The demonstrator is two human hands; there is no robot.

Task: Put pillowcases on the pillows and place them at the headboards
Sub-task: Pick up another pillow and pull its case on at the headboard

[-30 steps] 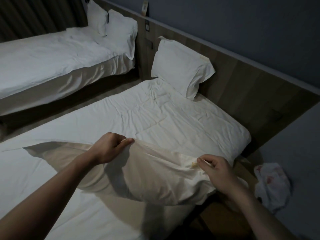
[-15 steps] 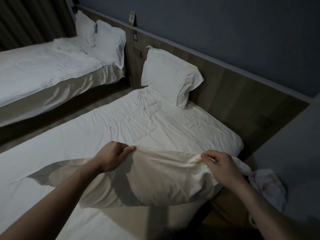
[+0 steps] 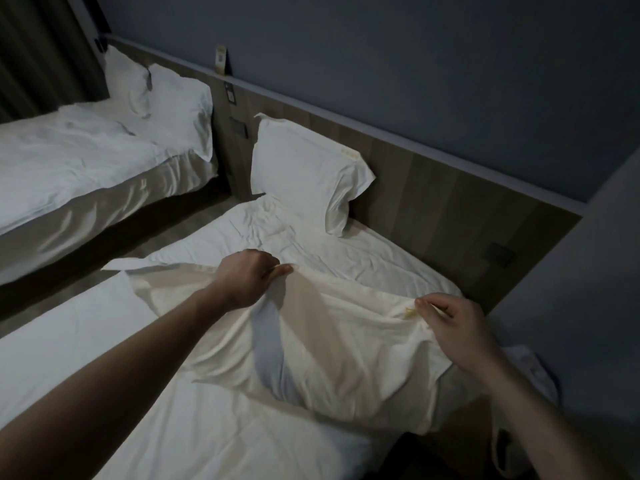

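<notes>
Carrying the cased pillow (image 3: 332, 344) nearer the headboard (image 3: 433, 202), left hand (image 3: 247, 282) and right hand (image 3: 453, 323) stay pinched on its top edge; placement looks close.

Left hand (image 3: 247, 280) and right hand (image 3: 450, 325) pinch cream pillowcase (image 3: 332, 344) over near bed (image 3: 207, 427). White pillow (image 3: 304, 171) leans on far headboard (image 3: 433, 202).

Beds: two, near bed (image 3: 194, 393) and far bed (image 3: 69, 174). Pillows at the headboard (image 3: 450, 209): three. Pillow in hand: one (image 3: 346, 351). Hands: two. Wall switch plates: two.
</notes>
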